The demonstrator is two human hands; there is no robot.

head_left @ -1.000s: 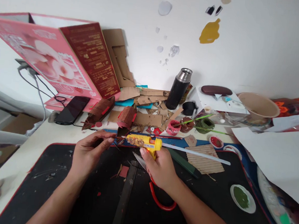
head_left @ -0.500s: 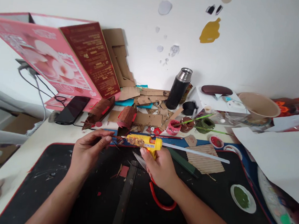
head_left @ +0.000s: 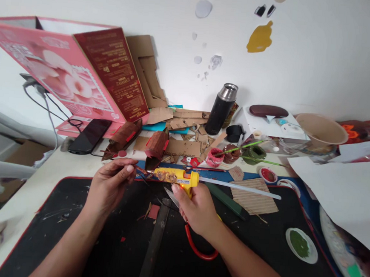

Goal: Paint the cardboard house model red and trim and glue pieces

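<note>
My right hand grips a yellow hot glue gun with brown smears along its barrel and a small light lit on it. A long, pale glue stick sticks out of its back end. Pinched in my left hand is a thin reddish-brown strip, its far end at the gun's nozzle. Whether the two touch I cannot tell. Below my right hand lie scissors with red handles, partly hidden. A dark ruler rests on the black mat beside a small red scrap.
Behind the mat stand two brown barrel-like cardboard pieces, paint jars with brushes, and a black thermos. A phone lies left, near a pink box. Right are corrugated cardboard and a dish of green paint.
The glue gun has shifted slightly left. My left hand has turned a little, so the strip now slants down toward the nozzle.
</note>
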